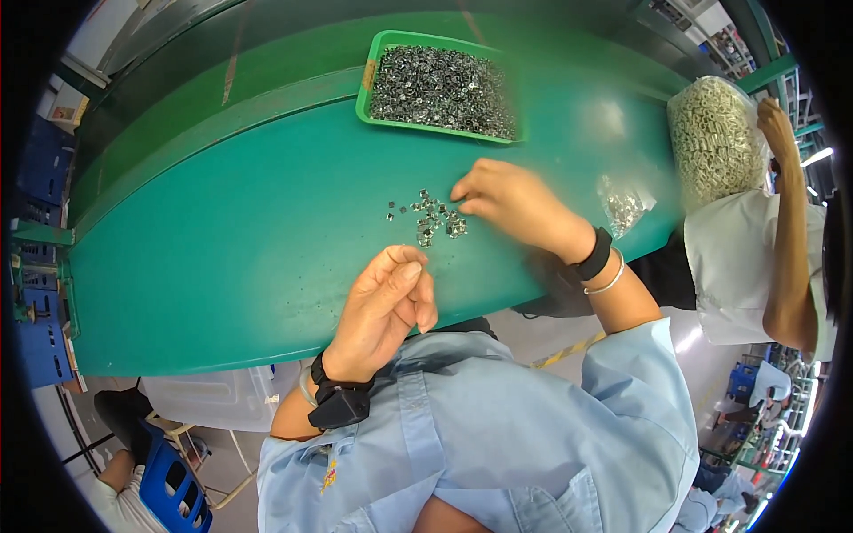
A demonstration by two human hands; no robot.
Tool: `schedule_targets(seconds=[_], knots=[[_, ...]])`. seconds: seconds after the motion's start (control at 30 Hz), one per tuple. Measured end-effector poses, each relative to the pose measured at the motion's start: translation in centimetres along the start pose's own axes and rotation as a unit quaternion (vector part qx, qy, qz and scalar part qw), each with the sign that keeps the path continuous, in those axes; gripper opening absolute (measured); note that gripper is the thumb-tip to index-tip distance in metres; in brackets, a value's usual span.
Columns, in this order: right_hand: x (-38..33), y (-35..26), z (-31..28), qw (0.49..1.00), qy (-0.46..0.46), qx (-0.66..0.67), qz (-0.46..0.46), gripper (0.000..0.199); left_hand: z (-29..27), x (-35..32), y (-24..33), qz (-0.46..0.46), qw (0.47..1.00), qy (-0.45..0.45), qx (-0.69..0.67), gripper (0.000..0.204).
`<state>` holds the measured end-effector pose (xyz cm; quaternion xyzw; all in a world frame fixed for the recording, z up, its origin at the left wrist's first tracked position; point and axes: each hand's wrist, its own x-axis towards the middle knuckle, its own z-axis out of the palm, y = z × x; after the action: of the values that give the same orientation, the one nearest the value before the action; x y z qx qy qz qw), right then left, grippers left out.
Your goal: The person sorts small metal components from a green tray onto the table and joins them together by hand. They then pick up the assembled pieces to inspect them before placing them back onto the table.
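Two hands [384, 306] [515, 202] over metal parts [431, 218]

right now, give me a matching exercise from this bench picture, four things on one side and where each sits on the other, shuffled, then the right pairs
Things:
1. green tray of small metal parts
2. small pile of loose metal parts
3. left hand
4. big clear bag of pale rings

Places:
A. at the right end of the bench, by a co-worker's raised hand
B. raised over the near edge of the bench, fingers curled
C. at the far side of the green bench
D. mid-bench, at the fingertips of the right hand

Pairs: 1-C, 2-D, 3-B, 4-A
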<state>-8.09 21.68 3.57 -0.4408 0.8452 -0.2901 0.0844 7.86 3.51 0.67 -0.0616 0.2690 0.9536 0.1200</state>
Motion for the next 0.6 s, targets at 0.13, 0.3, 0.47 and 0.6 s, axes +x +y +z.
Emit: schedule_targets(seconds=[0.13, 0.3, 0.47, 0.6], knots=[[0.43, -0.64, 0.23, 0.998, -0.039, -0.031, -0.028, 0.014, 0.05, 0.1, 0.07, 0.003, 1.0, 0.007, 0.009, 0.014], [0.3, -0.73, 0.56, 0.997, -0.041, -0.04, -0.044, 0.013, 0.01, 0.36, -0.03, 0.004, 0.999, 0.017, 0.027, 0.014], [0.32, -0.04, 1.09, 0.998, -0.029, -0.034, -0.054, 0.013, -0.09, 0.58, -0.07, 0.0, 0.999, 0.023, 0.039, 0.014], [-0.09, -0.43, 0.6, 0.999, 0.004, -0.001, -0.042, 0.015, 0.21, 0.67, -0.15, 0.006, 0.997, 0.038, 0.066, 0.015]])
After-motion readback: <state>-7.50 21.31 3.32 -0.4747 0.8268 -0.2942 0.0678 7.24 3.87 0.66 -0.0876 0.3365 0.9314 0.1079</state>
